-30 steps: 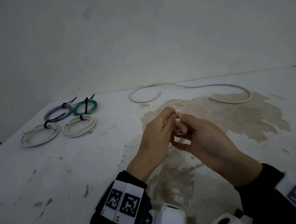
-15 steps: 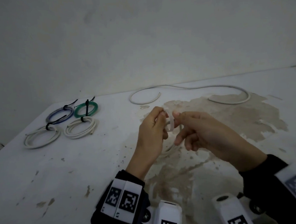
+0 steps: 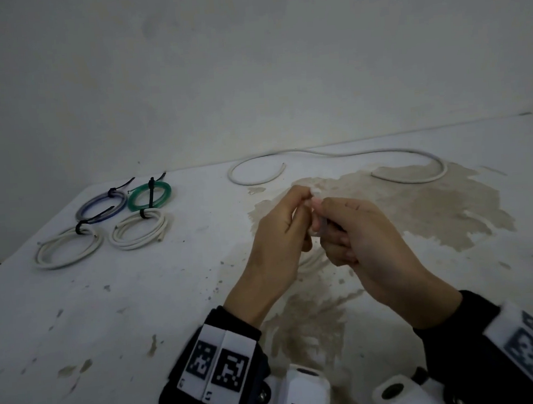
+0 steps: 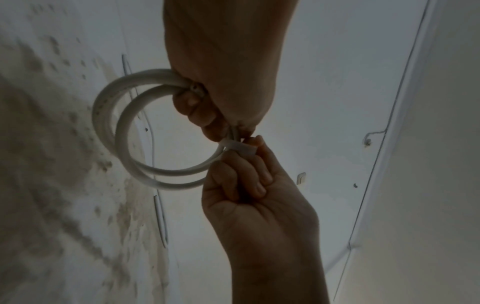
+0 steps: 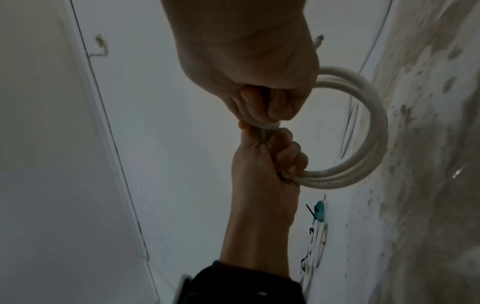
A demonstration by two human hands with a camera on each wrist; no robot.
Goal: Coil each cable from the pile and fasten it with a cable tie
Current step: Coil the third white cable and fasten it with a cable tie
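Head view: left hand [image 3: 277,239], right hand [image 3: 365,242] hide white coil [image 4: 124,131].

Hands closed back up. Half a second earlier the left hand [image 3: 280,232] and right hand [image 3: 365,242] were slightly apart, a short arc of the white cable coil [image 4: 124,131] showing between the fingertips. Now they were pressed knuckle to knuckle over the table [image 3: 140,305], so from the head view the coil was almost hidden. The right hand's lower fingers, loosely spread before, had curled into a fist. A pale cable tie [image 4: 240,148] sat wrapped over the coil strands, pinched by the right hand's fingertips [image 4: 255,142].
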